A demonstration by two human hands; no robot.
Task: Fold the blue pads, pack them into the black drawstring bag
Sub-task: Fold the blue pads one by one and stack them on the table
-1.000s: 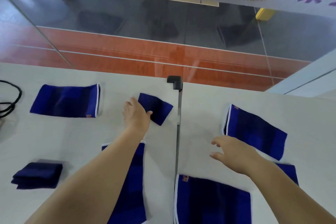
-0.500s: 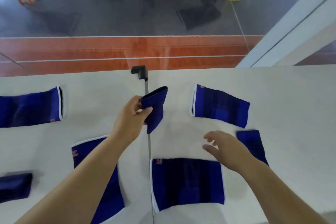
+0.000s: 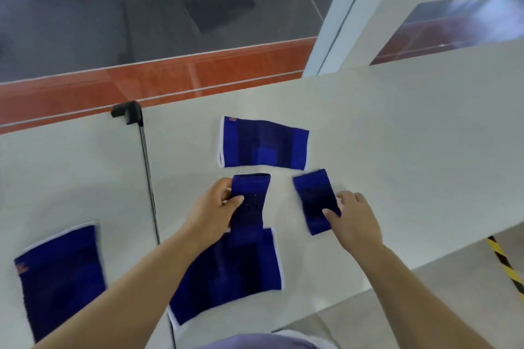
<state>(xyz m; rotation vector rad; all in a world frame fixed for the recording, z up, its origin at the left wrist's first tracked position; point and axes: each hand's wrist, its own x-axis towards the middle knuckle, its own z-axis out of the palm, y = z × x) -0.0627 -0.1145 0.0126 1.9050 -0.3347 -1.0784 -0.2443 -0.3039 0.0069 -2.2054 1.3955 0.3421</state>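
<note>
My left hand (image 3: 215,210) grips a small folded blue pad (image 3: 251,201), held over the top edge of a large flat blue pad (image 3: 235,272). To the right, the fingertips of my right hand (image 3: 354,218) rest on a second small folded blue pad (image 3: 314,198) lying on the white table (image 3: 397,136). Beyond both hands, another large blue pad with a white edge (image 3: 263,144) lies flat. A further large blue pad (image 3: 59,275) lies at the near left. No black drawstring bag is in view.
A dark seam with a black bracket (image 3: 129,112) runs down the table left of my left arm. The table's right edge drops off near yellow-black floor tape (image 3: 507,269). Beyond the far edge is a glass pane over orange and grey flooring.
My left hand has carried the small folded pad right and toward me, across the seam. My right hand has reached onto the other small folded pad. The view has swung right.
</note>
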